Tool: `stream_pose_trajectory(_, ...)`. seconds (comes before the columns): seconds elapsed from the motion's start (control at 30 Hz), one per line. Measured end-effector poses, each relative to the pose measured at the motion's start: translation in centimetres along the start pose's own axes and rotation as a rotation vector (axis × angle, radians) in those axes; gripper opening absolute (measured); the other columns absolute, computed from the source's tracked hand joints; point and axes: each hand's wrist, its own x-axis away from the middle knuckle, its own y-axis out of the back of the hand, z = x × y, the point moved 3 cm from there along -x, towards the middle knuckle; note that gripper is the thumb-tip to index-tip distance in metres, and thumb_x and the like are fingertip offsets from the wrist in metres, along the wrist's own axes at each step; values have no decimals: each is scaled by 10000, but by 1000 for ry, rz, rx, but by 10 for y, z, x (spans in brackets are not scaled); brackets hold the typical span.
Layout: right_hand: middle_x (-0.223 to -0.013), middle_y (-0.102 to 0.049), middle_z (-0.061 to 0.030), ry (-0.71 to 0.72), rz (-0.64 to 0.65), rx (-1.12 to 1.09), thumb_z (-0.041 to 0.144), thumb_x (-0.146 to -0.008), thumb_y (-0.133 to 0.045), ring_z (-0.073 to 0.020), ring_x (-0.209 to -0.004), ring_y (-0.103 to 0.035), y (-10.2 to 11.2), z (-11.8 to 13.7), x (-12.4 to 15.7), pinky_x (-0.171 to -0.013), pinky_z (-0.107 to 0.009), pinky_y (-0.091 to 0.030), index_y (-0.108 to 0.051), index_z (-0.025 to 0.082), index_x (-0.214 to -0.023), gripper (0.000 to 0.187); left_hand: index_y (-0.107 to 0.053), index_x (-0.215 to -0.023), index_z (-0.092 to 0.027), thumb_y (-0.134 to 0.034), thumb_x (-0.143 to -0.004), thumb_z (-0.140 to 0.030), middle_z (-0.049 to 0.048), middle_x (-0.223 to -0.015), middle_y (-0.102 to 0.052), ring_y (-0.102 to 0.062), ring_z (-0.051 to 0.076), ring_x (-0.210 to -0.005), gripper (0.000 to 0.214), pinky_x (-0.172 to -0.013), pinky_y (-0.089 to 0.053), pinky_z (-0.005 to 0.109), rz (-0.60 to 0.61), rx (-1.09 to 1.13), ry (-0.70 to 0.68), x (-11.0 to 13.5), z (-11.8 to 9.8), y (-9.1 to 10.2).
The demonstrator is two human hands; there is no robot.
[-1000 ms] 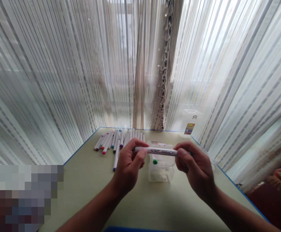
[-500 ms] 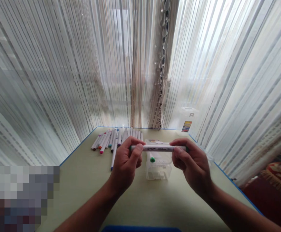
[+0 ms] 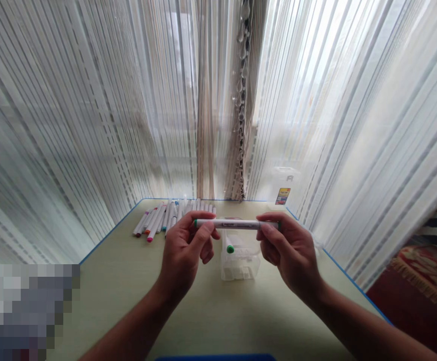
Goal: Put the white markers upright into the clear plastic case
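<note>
Above a pale green bench (image 3: 128,286), the left hand (image 3: 186,248) and right hand (image 3: 286,250) each pinch one end of a white marker (image 3: 237,224), holding it level over a clear plastic box (image 3: 241,265) containing a green-capped marker (image 3: 229,246), with a row of markers (image 3: 160,219) lying behind.

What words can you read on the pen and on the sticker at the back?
marker, held between left hand and right hand: dark print along its barrel, too blurred to read.
sticker, yellow and red, on the clear tub at the back: too small to read.
dark mark above that sticker: perhaps "A", not certain.
</note>
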Motion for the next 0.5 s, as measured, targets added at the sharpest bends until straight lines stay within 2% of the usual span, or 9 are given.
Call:
stream_pose_trajectory(0.23,-730,-696,-22,49,11,44,251,-905,-694,-42,-406,-398,1,0,1,-351,-168,-301,-719,190,-1020,132,-676,-1027,-143,-662,-896,-248,12,-714,-671,-428,48,-447,169,-403,-376,172,10,32,10,1,1,2)
stream_pose_trajectory(0.5,-715,-704,-29,52,0,102,286,-898,-715,-53,-397,-406,0,2,0,-341,-184,-310,-715,176,-1008,156,-663,-983,-143,-714,-865,-261,-2,-674,-656,-412,43,-436,175,-403,-366,172,-11,-10,18,0,0,2)
